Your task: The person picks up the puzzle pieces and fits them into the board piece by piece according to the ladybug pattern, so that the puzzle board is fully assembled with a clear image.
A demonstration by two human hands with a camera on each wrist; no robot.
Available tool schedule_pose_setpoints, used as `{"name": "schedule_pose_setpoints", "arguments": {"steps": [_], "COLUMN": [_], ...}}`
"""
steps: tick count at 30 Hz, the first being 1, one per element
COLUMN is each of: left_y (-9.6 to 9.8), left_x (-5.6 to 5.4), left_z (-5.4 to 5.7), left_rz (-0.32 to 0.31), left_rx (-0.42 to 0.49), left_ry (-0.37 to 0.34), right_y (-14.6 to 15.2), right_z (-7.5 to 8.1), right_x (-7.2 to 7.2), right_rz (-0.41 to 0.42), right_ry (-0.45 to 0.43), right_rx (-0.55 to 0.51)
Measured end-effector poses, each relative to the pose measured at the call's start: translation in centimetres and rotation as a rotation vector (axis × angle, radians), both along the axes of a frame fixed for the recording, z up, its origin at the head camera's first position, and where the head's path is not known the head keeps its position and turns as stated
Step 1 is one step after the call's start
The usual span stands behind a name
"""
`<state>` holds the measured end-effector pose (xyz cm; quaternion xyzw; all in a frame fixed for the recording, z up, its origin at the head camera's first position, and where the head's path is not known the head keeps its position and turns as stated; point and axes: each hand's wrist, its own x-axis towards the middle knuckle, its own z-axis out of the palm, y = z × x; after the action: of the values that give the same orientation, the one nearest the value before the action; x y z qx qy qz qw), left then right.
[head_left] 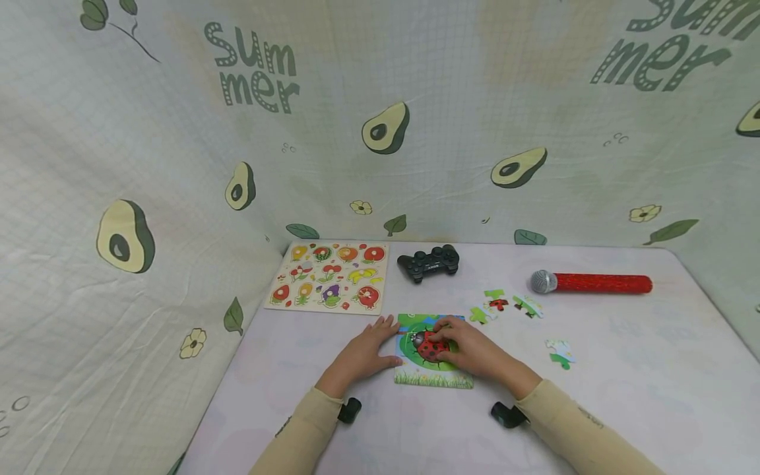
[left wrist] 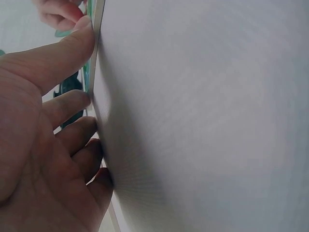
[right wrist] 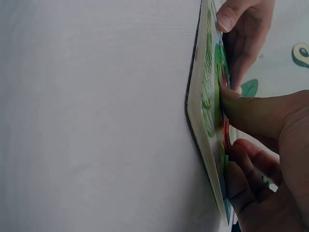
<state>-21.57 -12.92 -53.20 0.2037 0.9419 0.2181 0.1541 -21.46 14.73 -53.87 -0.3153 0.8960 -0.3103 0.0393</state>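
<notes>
A square ladybug jigsaw puzzle (head_left: 433,379) lies on the table in the middle of the head view, its lower part showing printed grass. My left hand (head_left: 369,351) has its fingers spread at the puzzle's left edge; the left wrist view shows the thumb (left wrist: 77,41) at the board's rim. Over the ladybug picture, my right hand (head_left: 475,346) pinches a puzzle piece with red on it (right wrist: 226,133) between thumb and fingers, low against the board. The fingers hide part of that piece.
Several loose puzzle pieces (head_left: 497,304) lie behind and right of the puzzle, and others (head_left: 560,353) farther right. A fruit picture board (head_left: 329,277), a black game controller (head_left: 429,262) and a red microphone (head_left: 600,284) stand toward the back. A printed cloth (head_left: 439,191) hangs behind the table.
</notes>
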Motion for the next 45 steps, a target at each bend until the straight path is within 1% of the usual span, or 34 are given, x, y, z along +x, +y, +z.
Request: {"name": "schedule_pose_setpoints", "arguments": {"steps": [5,13,22,32,45], "left_y": [0.0,0.0,0.0,0.0,0.1], "left_x": [-0.1,0.0,0.0,0.0,0.0], "left_z": [-0.1,0.0,0.1,0.1,-0.1], "left_rz": [-0.003,-0.012,-0.003,0.005,0.008], "left_rx": [-0.003,0.002,0.002,0.0,0.001], "left_ry": [0.0,0.005,-0.007,-0.005,0.006], "right_y": [0.1,0.1,0.3,1.1,3.1], "right_z": [0.0,0.1,0.3,0.7,0.8], "right_x": [0.0,0.1,0.5,0.8,0.9], "right_rz": [-0.002,-0.004,0.02,0.017,-0.039], "right_ry": [0.0,-0.026,-0.012,-0.022,0.004], "right_rx": [-0.007,-0.014,-0.019,-0.071,-0.112]}}
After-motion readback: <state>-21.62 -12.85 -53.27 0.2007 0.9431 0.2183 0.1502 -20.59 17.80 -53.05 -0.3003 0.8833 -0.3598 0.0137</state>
